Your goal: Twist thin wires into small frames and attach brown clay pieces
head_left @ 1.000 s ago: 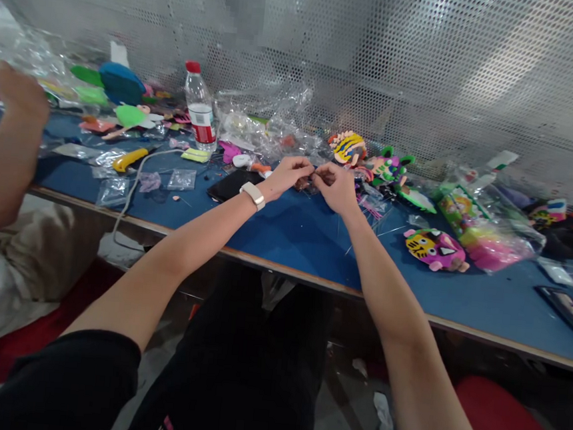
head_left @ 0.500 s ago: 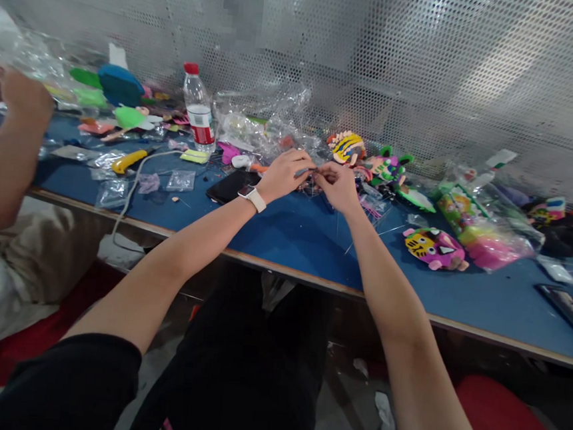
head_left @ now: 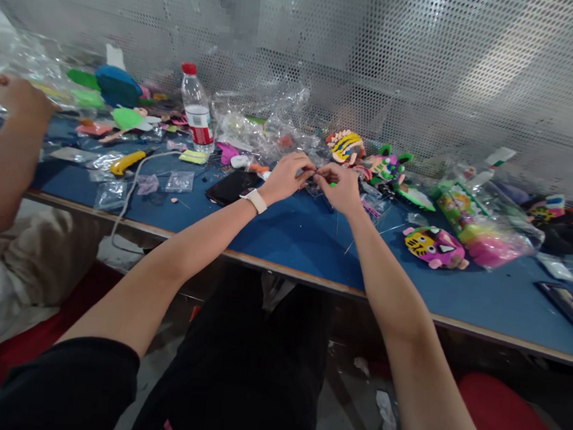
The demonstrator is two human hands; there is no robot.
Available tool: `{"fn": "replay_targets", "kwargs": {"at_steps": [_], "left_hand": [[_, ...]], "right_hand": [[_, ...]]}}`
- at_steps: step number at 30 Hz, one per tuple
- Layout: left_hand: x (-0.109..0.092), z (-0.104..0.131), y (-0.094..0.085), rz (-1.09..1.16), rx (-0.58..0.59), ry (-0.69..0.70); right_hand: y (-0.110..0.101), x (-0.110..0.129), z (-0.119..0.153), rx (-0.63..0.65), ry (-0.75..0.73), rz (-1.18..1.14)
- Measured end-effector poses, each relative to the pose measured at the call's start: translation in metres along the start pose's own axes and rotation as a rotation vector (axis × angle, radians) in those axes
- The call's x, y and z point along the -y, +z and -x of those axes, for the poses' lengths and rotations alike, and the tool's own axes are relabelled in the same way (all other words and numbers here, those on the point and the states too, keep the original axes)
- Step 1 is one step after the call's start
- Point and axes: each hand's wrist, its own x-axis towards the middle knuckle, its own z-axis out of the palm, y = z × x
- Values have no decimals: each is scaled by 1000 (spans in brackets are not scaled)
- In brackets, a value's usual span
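Above the blue table (head_left: 284, 241), my left hand (head_left: 290, 176) and my right hand (head_left: 338, 186) meet with their fingertips pinched close together. Whatever lies between the fingers is too small and too hidden to name. My left wrist wears a watch with a pale strap (head_left: 255, 201). Beside that wrist lies a flat black object (head_left: 226, 188). Just behind my right hand are a yellow and blue striped foam piece (head_left: 345, 146) and a green and purple foam figure (head_left: 389, 167). Thin strands (head_left: 373, 209) lie to the right of my right hand.
A red-capped bottle (head_left: 197, 110) stands behind left, near a yellow-handled cutter (head_left: 127, 162) and a pale cable (head_left: 128, 194). A pink and yellow foam face (head_left: 435, 247) lies right, before a plastic bag (head_left: 502, 244). Another person's hand (head_left: 23, 99) works far left. A perforated metal panel (head_left: 301, 42) rises behind.
The fingers of my left hand have curled and shifted slightly; the dark, slim thing seen at its fingertips before no longer shows. My right hand stays almost in place.
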Motion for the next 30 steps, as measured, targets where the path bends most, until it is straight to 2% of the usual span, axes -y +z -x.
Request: {"fn": "replay_targets", "kwargs": {"at_steps": [5,10,21,25,30], "left_hand": [[-1,1,7,33,-38,-23],[-1,0,9,39,-59,18],[12,-3,3,38,165,-43],[15,-5,0,-9,178,-33],[12,-6,1,-63,207,-68]], "right_hand": [[-8,1,-1,-1,-41,121],[-11,3,0,-12,-84,210],[-21,2,-4,111,-295,495],[-24,5,-6,162,-318,540],[-26,7,-6,143,-296,512]]}}
